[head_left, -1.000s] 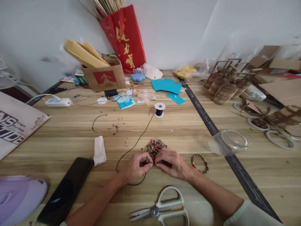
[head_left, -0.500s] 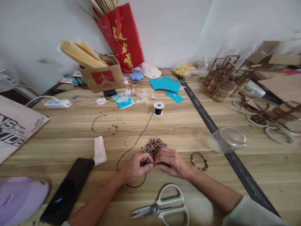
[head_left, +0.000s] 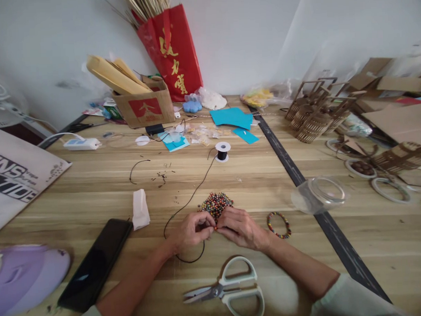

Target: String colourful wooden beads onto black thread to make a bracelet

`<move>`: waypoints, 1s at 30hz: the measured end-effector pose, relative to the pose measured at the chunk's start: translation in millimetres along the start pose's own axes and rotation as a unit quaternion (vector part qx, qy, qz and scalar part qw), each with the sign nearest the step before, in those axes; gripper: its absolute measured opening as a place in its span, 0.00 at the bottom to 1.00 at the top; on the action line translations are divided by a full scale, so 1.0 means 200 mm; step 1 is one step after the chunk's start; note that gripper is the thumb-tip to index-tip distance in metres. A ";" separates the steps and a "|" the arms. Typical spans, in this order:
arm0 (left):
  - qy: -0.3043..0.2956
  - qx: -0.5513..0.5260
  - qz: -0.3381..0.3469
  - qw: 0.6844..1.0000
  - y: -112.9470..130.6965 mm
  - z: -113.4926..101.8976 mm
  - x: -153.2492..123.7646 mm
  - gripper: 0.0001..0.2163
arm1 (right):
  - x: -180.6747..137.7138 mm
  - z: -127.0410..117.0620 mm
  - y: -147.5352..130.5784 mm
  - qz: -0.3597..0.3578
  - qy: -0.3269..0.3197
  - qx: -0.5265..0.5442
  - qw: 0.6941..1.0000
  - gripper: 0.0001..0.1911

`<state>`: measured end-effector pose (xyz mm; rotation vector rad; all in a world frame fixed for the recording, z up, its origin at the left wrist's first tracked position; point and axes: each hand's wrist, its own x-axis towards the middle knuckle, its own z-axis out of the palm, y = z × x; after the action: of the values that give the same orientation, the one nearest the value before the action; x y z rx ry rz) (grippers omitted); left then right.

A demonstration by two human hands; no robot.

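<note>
Fingertips meet over one small bead

The step in hand looks like passing the black cord (head_left: 189, 262) through a reddish bead (head_left: 215, 228). That bead sits right where the two hands meet, just in front of the bead pile (head_left: 215, 203) on the wooden table (head_left: 256, 188).

The left hand (head_left: 192, 233) has thumb and forefinger drawn together, seemingly pinching the cord near its end; the tip itself is too small to make out. The right hand (head_left: 241, 227) has its thumb and forefinger closed at the bead, apparently gripping it, with the other fingers curled above. The cord runs from the upright spool (head_left: 222, 153), bends to the left of the left hand, and loops below it on the table, with slack to spare.

The next move, as judged here, calls for a steady right pinch, the bead's hole lined up with the cord tip, and only a light push from the left. Squeezed unevenly, the bead could slip into the pile. A beaded ring (head_left: 284, 236) lies apart near the right wrist, and the scissors (head_left: 217, 292) rest below both hands, touched by neither
</note>
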<state>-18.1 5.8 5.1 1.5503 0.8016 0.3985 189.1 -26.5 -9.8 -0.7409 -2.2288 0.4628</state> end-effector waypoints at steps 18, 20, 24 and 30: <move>-0.032 -0.049 -0.003 0.998 0.03 -0.03 0.00 0.10 | -0.01 0.00 -0.02 -0.040 -0.026 -0.061 0.997 0.08; -0.038 -0.040 0.008 0.998 0.04 -0.04 -0.01 0.09 | -0.01 0.00 -0.02 -0.032 -0.022 -0.055 0.998 0.07; -0.052 -0.040 0.016 0.998 0.03 -0.09 -0.03 0.07 | -0.02 0.00 -0.01 -0.018 -0.010 -0.032 0.999 0.06; -0.034 -0.041 0.025 0.998 0.00 -0.14 -0.02 0.14 | -0.02 -0.01 -0.02 -0.018 -0.013 -0.035 0.999 0.06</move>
<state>-40.1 23.6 10.8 1.5022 0.6872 0.4080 190.4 -31.8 -8.7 -0.7328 -2.2903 0.3793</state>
